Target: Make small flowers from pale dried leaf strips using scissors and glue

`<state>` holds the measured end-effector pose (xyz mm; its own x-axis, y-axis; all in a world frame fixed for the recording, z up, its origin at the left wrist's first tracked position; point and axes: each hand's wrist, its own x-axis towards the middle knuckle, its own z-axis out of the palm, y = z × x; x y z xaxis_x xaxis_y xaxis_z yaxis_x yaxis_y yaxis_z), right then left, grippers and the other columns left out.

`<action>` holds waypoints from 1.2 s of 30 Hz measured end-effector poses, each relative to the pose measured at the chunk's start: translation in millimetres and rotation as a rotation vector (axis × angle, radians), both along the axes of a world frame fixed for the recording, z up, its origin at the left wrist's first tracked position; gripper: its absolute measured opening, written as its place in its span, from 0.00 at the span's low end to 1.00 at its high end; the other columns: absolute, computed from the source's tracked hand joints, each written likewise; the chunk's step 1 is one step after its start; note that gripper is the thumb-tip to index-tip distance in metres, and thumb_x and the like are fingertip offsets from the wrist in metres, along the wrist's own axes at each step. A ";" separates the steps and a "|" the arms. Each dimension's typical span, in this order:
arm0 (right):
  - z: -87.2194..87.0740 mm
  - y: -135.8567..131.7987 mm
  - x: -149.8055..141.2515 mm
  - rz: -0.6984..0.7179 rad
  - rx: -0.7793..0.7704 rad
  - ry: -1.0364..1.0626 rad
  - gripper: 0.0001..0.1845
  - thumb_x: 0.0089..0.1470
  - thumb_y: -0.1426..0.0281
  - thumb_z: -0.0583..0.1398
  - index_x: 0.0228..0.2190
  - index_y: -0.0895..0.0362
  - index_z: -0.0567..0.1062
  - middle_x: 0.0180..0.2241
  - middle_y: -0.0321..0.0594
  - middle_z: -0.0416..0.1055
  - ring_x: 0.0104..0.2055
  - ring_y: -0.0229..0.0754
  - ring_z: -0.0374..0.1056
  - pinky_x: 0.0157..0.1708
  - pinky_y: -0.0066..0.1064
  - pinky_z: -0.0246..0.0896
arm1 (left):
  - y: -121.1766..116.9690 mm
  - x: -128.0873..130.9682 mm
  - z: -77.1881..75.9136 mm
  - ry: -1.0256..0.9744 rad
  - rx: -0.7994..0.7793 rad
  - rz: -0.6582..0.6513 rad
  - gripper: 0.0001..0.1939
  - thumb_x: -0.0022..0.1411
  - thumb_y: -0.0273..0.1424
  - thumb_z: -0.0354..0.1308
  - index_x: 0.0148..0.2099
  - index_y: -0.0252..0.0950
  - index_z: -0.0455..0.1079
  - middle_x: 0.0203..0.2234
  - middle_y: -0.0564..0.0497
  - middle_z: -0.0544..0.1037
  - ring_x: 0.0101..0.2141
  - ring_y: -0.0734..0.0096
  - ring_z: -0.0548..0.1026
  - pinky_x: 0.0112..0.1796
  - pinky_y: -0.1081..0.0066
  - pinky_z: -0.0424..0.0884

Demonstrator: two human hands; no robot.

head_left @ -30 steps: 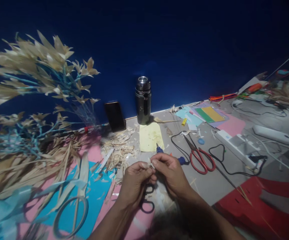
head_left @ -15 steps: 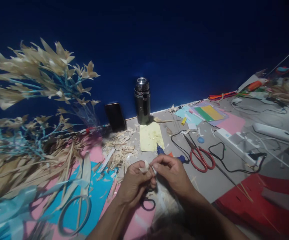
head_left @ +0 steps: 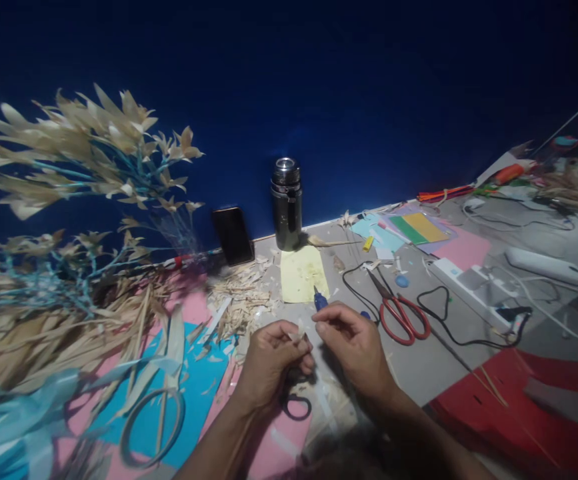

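Note:
My left hand is closed in a pinch on a small pale leaf piece held above the floor. My right hand sits just to its right, fingers curled in a pinch close to the same piece; whether it grips it I cannot make out. Black-handled scissors lie under my hands. A blue glue gun lies just beyond my right fingers.
Red scissors and a black cable lie to the right, by a white power strip. A steel flask and a phone stand at the blue wall. Dried-leaf branches, leaf scraps and coloured paper cover the left.
My right hand has drawn slightly away to the right from the left hand; the pale piece stays in the left fingers. The view shifted a little.

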<state>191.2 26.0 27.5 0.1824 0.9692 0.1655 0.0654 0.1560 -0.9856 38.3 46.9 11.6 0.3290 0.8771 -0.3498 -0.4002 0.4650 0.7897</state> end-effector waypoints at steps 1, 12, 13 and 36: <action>0.4 -1.1 0.3 -0.021 0.030 -0.012 0.04 0.55 0.70 0.63 0.30 0.55 0.80 0.29 0.38 0.71 0.30 0.40 0.66 0.29 0.30 0.60 | -0.4 -0.2 0.4 0.003 -0.012 -0.005 0.18 0.42 0.33 0.78 0.28 0.35 0.70 0.15 0.49 0.79 0.15 0.72 0.74 0.21 0.75 0.69; 9.5 -1.8 -0.4 0.055 0.221 -0.214 0.05 0.55 0.75 0.64 0.31 0.54 0.81 0.31 0.38 0.71 0.26 0.37 0.63 0.24 0.28 0.56 | 0.2 0.1 4.2 -0.018 -0.006 -0.050 0.18 0.41 0.33 0.79 0.27 0.33 0.73 0.14 0.49 0.78 0.14 0.72 0.74 0.20 0.76 0.70; 8.9 -1.2 0.2 0.057 0.222 -0.220 0.05 0.56 0.75 0.64 0.30 0.54 0.80 0.31 0.38 0.71 0.28 0.38 0.64 0.25 0.29 0.57 | 0.1 -0.7 4.7 -0.020 -0.005 -0.058 0.18 0.40 0.32 0.79 0.28 0.33 0.73 0.15 0.49 0.78 0.15 0.72 0.74 0.19 0.75 0.70; 17.5 1.1 -3.2 0.163 0.002 -0.092 0.07 0.57 0.69 0.62 0.37 0.57 0.78 0.30 0.36 0.72 0.27 0.37 0.64 0.26 0.27 0.59 | -10.0 -31.9 1.4 0.114 0.160 0.029 0.14 0.52 0.38 0.74 0.29 0.34 0.77 0.17 0.53 0.76 0.19 0.75 0.72 0.24 0.75 0.67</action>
